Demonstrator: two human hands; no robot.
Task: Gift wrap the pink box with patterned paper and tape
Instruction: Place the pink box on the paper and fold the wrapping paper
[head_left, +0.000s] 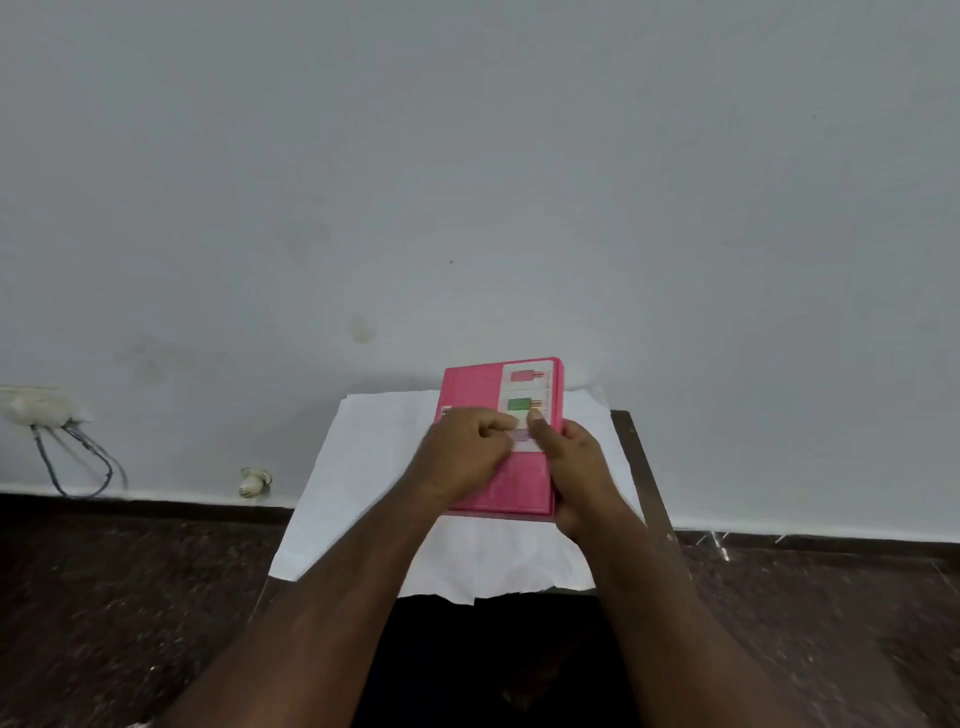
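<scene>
The pink box (500, 441) lies flat on a white sheet of paper (363, 467) spread over a small dark table (636, 457), just right of the sheet's centre. Its top face carries a white panel along the right side, printed with small pink, green and purple shapes (the print is too blurred to read).

Both hands are on the box. The left hand (465, 449) rests on the top face toward its 9 o'clock edge, fingers curled in toward the palm; whether they pinch anything between them cannot be told, as the fingertips are blurred. The right hand (574, 467) grips the box along its 3 o'clock edge, the thumb lying across the top face and pointing toward 12 o'clock, the other fingers wrapped round the side and out of sight.

The paper shows only its white side here, no pattern visible. It hangs a little over the table's near edge at 6 o'clock, and its far edge runs up against the grey wall (467, 156) at 12 o'clock.

Away from the table, at about 9 o'clock, a wall socket (39, 408) sits low on the wall with cables (78, 457) drooping from it, and a small whitish fitting (253, 480) sits near the skirting. The floor (104, 597) is dark and speckled.
</scene>
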